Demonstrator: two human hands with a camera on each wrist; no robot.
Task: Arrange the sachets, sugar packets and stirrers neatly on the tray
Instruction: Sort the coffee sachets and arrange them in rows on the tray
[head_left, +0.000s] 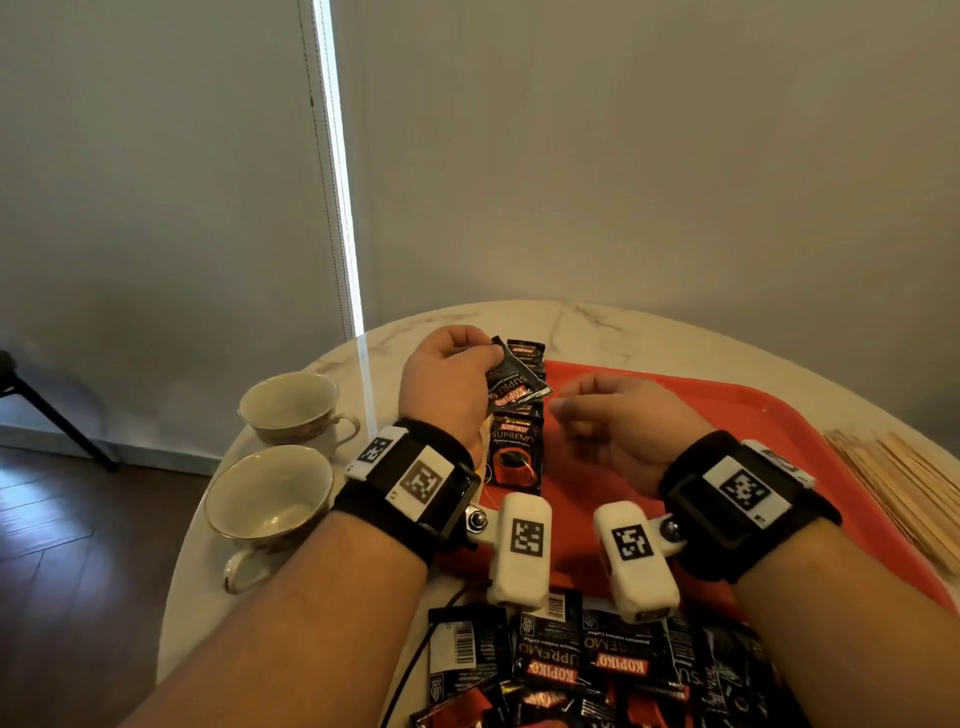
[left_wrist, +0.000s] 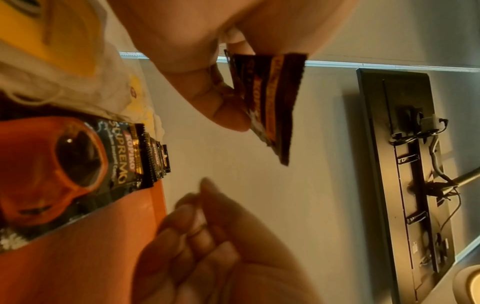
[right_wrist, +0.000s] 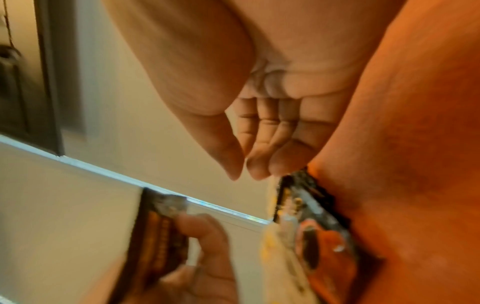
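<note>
My left hand (head_left: 457, 374) pinches a black Kopiko coffee sachet (head_left: 511, 382) by one end, holding it tilted above the left edge of the red tray (head_left: 727, 415). In the left wrist view the thumb (left_wrist: 221, 111) presses the held sachet (left_wrist: 270, 102). A short row of overlapping sachets (head_left: 517, 452) lies on the tray below it, also seen in the left wrist view as sachets on the tray (left_wrist: 85, 164). My right hand (head_left: 597, 415) hovers over the tray just right of the row, fingers (right_wrist: 259, 144) loosely curled and holding nothing.
A heap of loose sachets (head_left: 597, 670) lies at the near table edge. Wooden stirrers (head_left: 898, 483) are piled right of the tray. Two empty teacups (head_left: 270, 499) (head_left: 291, 405) stand at the left on the round marble table (head_left: 597, 322).
</note>
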